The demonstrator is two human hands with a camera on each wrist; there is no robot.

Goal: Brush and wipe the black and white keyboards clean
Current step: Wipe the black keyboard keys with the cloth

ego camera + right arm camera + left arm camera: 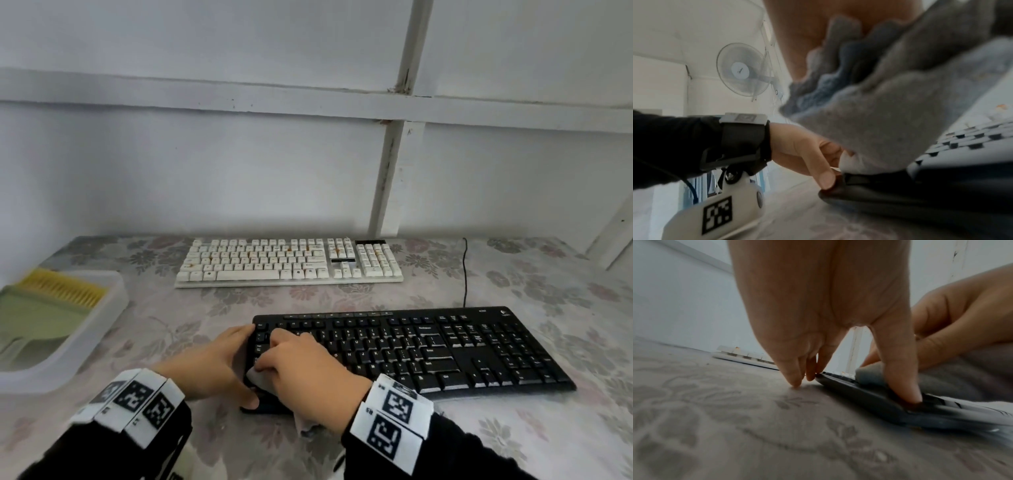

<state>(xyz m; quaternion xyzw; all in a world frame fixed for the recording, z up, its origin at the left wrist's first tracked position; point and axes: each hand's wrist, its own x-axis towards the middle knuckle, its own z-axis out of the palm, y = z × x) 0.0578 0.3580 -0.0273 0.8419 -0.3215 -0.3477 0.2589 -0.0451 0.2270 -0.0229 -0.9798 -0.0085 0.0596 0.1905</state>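
Black keyboard [428, 349] lies at the near centre of the floral counter [342, 298]; white keyboard [289, 262] lies well behind it, near the wall. Right hand [301, 370] presses a grey cloth [869, 123] onto the black keyboard's left end, fingers curled over the cloth. Left hand [209, 363] steadies that same end, thumb [900, 369] on its near corner, fingers [791, 373] reaching down beside its left edge. A tray [102, 329] holding a yellow-bristled brush [65, 291] sits at far left.
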